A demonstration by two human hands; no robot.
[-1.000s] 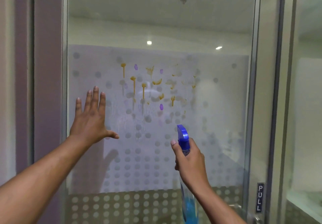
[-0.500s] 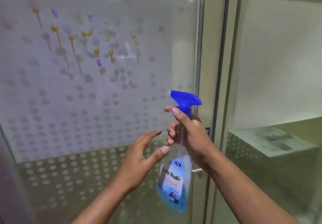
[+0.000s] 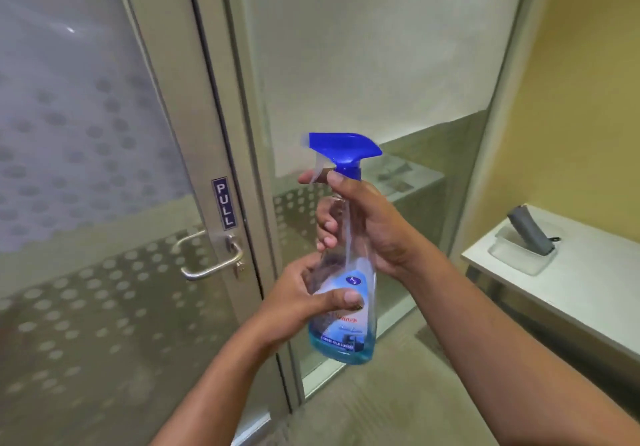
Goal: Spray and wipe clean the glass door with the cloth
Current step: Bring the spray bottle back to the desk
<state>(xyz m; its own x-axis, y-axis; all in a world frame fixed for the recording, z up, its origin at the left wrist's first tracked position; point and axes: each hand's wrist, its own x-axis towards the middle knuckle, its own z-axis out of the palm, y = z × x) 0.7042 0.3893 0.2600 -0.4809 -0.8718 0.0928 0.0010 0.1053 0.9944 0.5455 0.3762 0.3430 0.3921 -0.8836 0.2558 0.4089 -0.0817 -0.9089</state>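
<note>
1. Head view, the hands: both of the person's hands were on the spray bottle (image 3: 344, 293), which stood upright in the air in front of the door frame. The right hand (image 3: 367, 223) was clenched round the clear neck just under the blue trigger head (image 3: 344, 149), the thumb lying along the near side and a forefinger hooked over the pale trigger. The left hand (image 3: 304, 298) grasped the bottle lower down, round the body, with its thumb pressed across the label.

2. Head view, the bottle: it was mostly clear, with only a shallow layer of blue liquid at the bottom. The nozzle pointed left, toward the door.

3. Head view, the door: the glass door (image 3: 86, 133) filled the left side, frosted and patterned with rows of dots, denser low down. Its metal frame carried a blue "PULL" sign (image 3: 224, 203), and a silver lever handle (image 3: 211, 258) sat just below the sign. To the right of the frame was a fixed glass panel (image 3: 381, 64).

4. Head view, the right edge: a white shelf (image 3: 571, 293) stood against a yellow wall (image 3: 588, 99), holding a shallow tray (image 3: 519, 258) with a grey object (image 3: 530, 232) leaning in it. I could not tell whether that was the cloth.
</note>
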